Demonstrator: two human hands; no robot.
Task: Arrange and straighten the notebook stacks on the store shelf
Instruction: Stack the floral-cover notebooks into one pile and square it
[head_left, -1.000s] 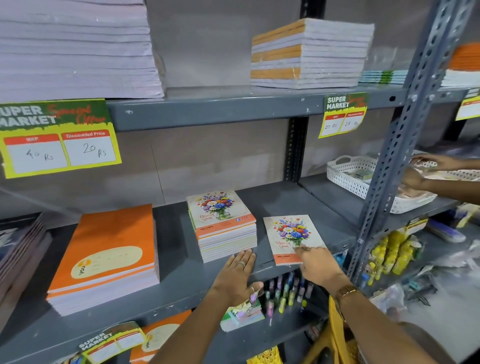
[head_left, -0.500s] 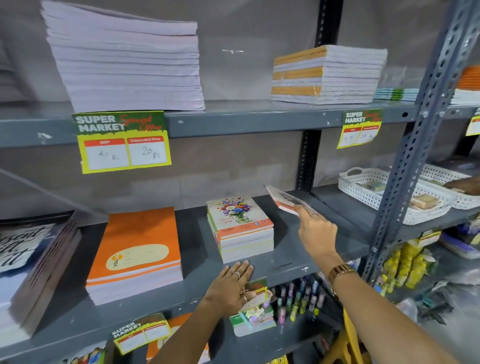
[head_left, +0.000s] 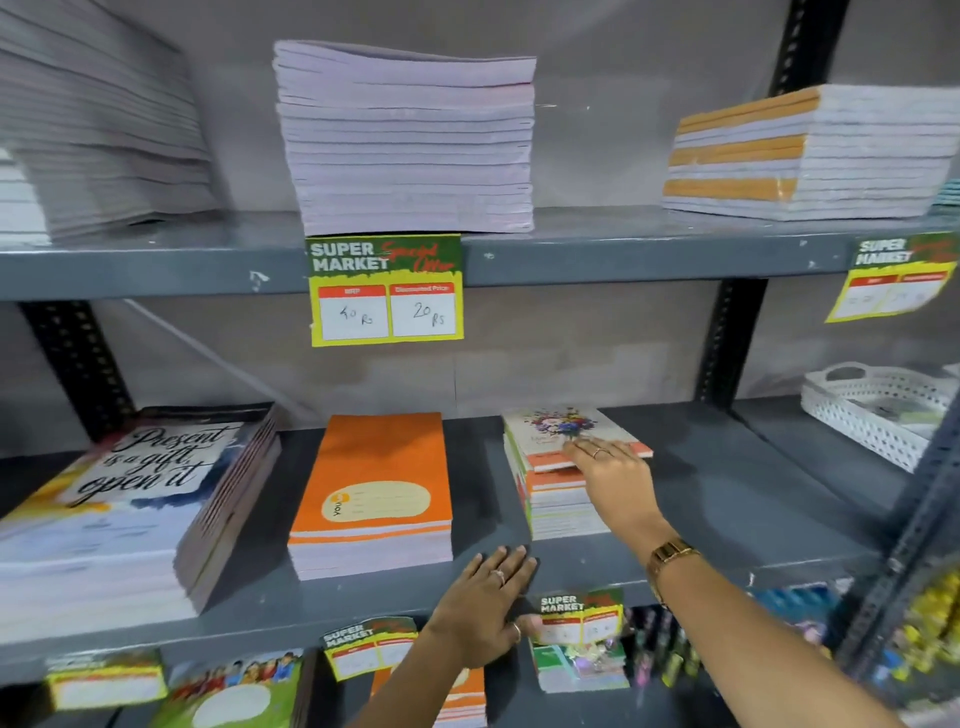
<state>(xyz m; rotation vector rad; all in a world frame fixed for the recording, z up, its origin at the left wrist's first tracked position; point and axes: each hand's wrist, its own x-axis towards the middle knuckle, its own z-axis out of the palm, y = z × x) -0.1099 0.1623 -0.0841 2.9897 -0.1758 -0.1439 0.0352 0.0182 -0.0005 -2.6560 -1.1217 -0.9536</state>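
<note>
On the grey middle shelf (head_left: 727, 499) stands a stack of floral-cover notebooks (head_left: 556, 499). A single floral notebook (head_left: 561, 431) lies on top of it, a little askew to the right, and my right hand (head_left: 610, 478) rests on it with fingers on its front right part. Left of that stack sits an orange notebook stack (head_left: 374, 499). My left hand (head_left: 483, 608) lies flat, fingers spread, on the shelf's front edge below the gap between the two stacks and holds nothing. A stack with lettered covers (head_left: 124, 514) is at the far left.
The upper shelf carries a tall pale stack (head_left: 405, 145), a slumped pale stack (head_left: 104, 135) and an orange-striped stack (head_left: 810, 156). Price tags (head_left: 384, 291) hang from shelf edges. A white basket (head_left: 878, 405) sits right. A steel upright (head_left: 914, 540) stands at the right. More goods fill the shelf below.
My right hand lifted the single floral notebook from the shelf's right part and laid it on top of the floral stack. The view has swung left. My left hand stayed on the shelf edge.
</note>
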